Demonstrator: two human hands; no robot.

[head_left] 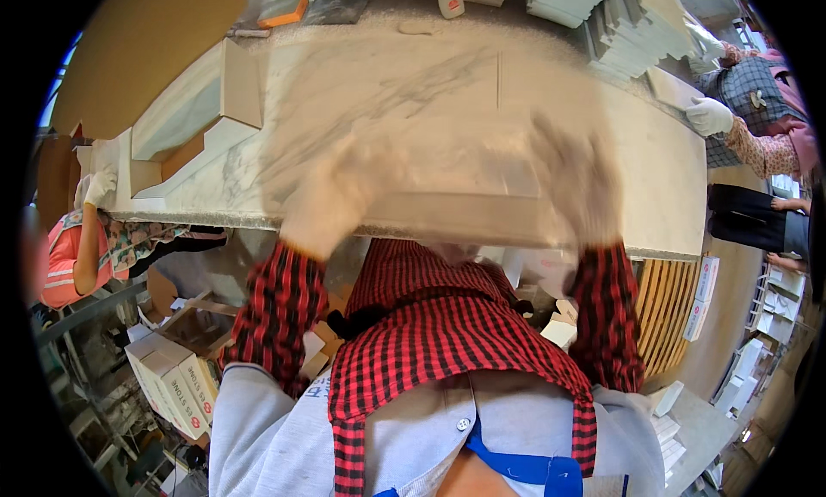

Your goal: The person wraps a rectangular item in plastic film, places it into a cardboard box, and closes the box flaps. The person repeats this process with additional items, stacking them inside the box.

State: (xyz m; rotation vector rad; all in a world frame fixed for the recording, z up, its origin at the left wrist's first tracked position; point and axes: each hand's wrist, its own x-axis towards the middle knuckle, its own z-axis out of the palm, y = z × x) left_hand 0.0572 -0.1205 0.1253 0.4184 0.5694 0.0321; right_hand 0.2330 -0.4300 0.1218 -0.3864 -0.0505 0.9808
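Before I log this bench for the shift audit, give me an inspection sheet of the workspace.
Surface: marble-look table, pale, speckled near edge.
Job's things: blurred pale flat piece between both hands.
Clutter: cardboard trays; stacked pale boxes; orange block.
Grippers: left hand and right hand, gloved, motion-blurred; fingers' grip unclear.
Cables: nothing seen.
Surroundings: co-workers' gloved hands; white cartons and wooden slats below.

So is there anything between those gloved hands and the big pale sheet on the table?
Nothing visible. The left hand and right hand are already on the sheet, though motion blur hides the exact grip.
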